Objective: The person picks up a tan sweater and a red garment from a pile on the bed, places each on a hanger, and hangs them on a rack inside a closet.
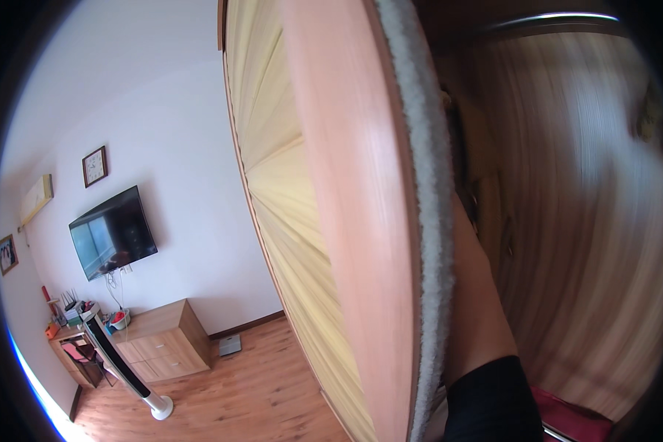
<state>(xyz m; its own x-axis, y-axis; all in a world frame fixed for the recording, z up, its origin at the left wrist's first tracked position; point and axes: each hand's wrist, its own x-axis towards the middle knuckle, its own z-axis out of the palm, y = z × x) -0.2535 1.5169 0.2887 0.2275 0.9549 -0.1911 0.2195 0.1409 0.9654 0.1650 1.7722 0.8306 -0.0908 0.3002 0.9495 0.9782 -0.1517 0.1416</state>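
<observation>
My right forearm [482,302], in a black sleeve [493,401], rises from the lower edge and reaches into a dim cabinet space. The hand itself is hidden behind the edge of a pale wooden door panel [365,177], so its fingers and anything in them cannot be seen. Along that edge runs a fuzzy grey strip [431,221], close beside the forearm. Past the wrist is a dark and yellowish-brown thing [486,199], too dim to name. My left hand is out of the picture.
Streaky wood-grain panel [589,206] at right; dark red thing [578,420] below it. Pleated yellow fabric [291,184] fills the door. Across the room: wall television [114,232], clock [94,166], low wooden cabinet [162,339], tower fan [121,365], flat grey thing [230,345] on the floor.
</observation>
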